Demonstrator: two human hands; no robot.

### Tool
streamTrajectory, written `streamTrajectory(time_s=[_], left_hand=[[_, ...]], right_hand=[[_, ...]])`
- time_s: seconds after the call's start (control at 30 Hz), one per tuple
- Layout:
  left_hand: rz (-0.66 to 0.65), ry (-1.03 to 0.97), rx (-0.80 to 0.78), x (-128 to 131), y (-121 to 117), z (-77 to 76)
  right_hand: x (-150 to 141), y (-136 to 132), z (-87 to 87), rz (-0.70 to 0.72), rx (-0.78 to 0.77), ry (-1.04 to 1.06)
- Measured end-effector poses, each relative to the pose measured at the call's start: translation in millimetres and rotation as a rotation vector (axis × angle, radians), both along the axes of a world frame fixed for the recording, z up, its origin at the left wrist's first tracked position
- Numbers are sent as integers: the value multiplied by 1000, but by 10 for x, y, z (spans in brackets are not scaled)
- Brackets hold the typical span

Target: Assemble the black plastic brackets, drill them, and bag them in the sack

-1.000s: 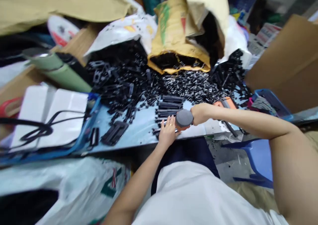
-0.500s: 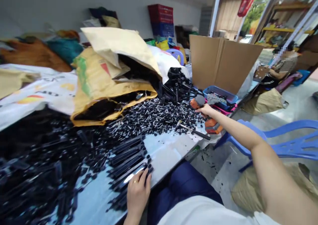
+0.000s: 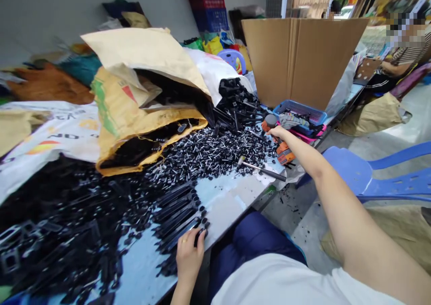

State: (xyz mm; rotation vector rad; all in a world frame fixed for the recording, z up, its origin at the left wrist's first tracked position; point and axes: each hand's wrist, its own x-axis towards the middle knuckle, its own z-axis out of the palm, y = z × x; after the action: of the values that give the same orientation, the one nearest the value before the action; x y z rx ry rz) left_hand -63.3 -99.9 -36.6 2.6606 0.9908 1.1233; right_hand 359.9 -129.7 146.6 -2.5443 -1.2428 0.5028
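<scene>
My right hand (image 3: pixel 276 133) reaches to the table's right side, its fingers closed round an orange and grey cordless drill (image 3: pixel 285 153) low at the tabletop. At the near edge, my left hand (image 3: pixel 189 251) has thumb and fingers on the round end of a long black plastic part (image 3: pixel 183 228). That part lies in a row of several similar parts (image 3: pixel 177 196), side by side. A hammer (image 3: pixel 264 170) with a black handle rests near the drill. Beyond the row spreads a heap of small black pieces with metal pins (image 3: pixel 215 150).
Loose black parts (image 3: pixel 67 224) cover the table's left. A yellow sack (image 3: pixel 117 116) lies open behind the heap. Right of the drill stand a blue basket (image 3: pixel 299 107) and a cardboard sheet (image 3: pixel 303 62). A blue chair (image 3: pixel 350 170) is at the right; a person (image 3: pixel 400 62) sits beyond.
My right hand has carried the drill from beside my left hand to the table's right side and lowered it. The view has swung right. My left hand stays at the row, fingers now more bent.
</scene>
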Motion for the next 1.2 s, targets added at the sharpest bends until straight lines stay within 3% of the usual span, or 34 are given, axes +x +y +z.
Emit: streamTrajectory(time_s=[0.17,0.43,0.53,0.63,0.73,0.83,0.93,1.03,1.1,1.2], left_hand=[[17,30,1,22,-25,39],[83,77,27,-131,-29,115],[187,136,12,-356,-89,151],[303,165,-44,-581,-166,159],[341,111,-131,-704,-207,129],[416,35,-199,-710,-202,101],[535,-8,-226,-638,-210,153],[640,-75,-245,-513,-285,310],[623,-165,-327,-400,-368,423],[458,-344,-617,-215,-491,495]], right_hand=[[109,150,-141,-164,67,40],[332,237,-248,-219,13,-13],[290,115,-181,-254,11,-172],[105,39,-48,-225,202,-439],[-250,177,-4,-18,386,-501],[-837,548,-175,308,397,-364],[-1574,1008,-491,690,298,-236],[-2229,1420,-760,981,183,-217],[-2522,1648,-856,1077,84,-217],[-2714,1925,-904,1130,-44,-200]])
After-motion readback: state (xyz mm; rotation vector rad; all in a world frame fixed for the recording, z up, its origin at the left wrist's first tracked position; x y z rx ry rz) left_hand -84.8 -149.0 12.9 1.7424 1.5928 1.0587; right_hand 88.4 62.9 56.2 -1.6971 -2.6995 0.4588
